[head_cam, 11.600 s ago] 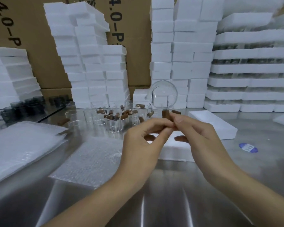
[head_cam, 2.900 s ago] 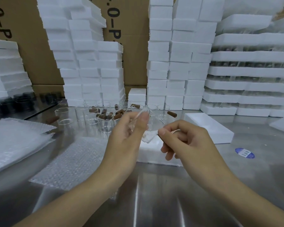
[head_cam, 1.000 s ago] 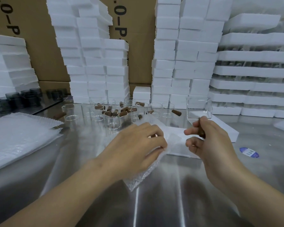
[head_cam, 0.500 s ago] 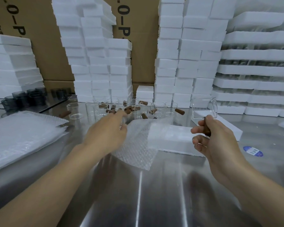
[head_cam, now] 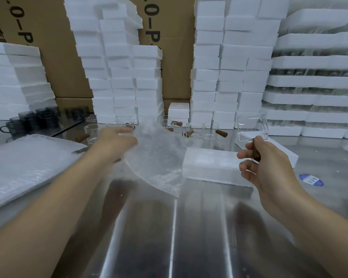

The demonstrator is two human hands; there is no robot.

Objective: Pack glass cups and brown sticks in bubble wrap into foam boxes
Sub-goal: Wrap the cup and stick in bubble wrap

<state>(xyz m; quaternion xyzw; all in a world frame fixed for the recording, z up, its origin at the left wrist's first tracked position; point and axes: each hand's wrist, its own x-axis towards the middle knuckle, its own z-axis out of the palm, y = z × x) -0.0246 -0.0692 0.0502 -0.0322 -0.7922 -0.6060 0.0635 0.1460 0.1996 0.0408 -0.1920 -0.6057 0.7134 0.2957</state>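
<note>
Nearest me is the bare steel worktop (head_cam: 169,237), with both forearms reaching out over it. My left hand (head_cam: 117,141) is out to the left of centre and has the bubble wrap sheet (head_cam: 159,157) by its far left edge. The fingers are motion-blurred, so I cannot make out the exact grip. The sheet curves up off the worktop, and only its near corner is down on the steel.

My right hand (head_cam: 265,163) has its thumb and forefinger curled round a brown stick (head_cam: 256,155). The stick appears to be joined to a glass cup (head_cam: 251,129), which I hold upright in the air. The lower fingers of that hand are loosely curled and hold nothing.

Between the hands a foam box (head_cam: 213,165) lies on the worktop, its left end just beside the lifted sheet. A second foam slab (head_cam: 279,149) lies behind it, under the cup. A blue label (head_cam: 311,179) lies flat to the right. On the left sits a stack of bubble wrap (head_cam: 28,163).

Further back stands a row of empty glass cups (head_cam: 197,127) with loose brown sticks (head_cam: 221,134) among them, and dark cups (head_cam: 34,121) at far left. Behind everything are tall foam box stacks (head_cam: 119,77) and cardboard cartons (head_cam: 54,47).
</note>
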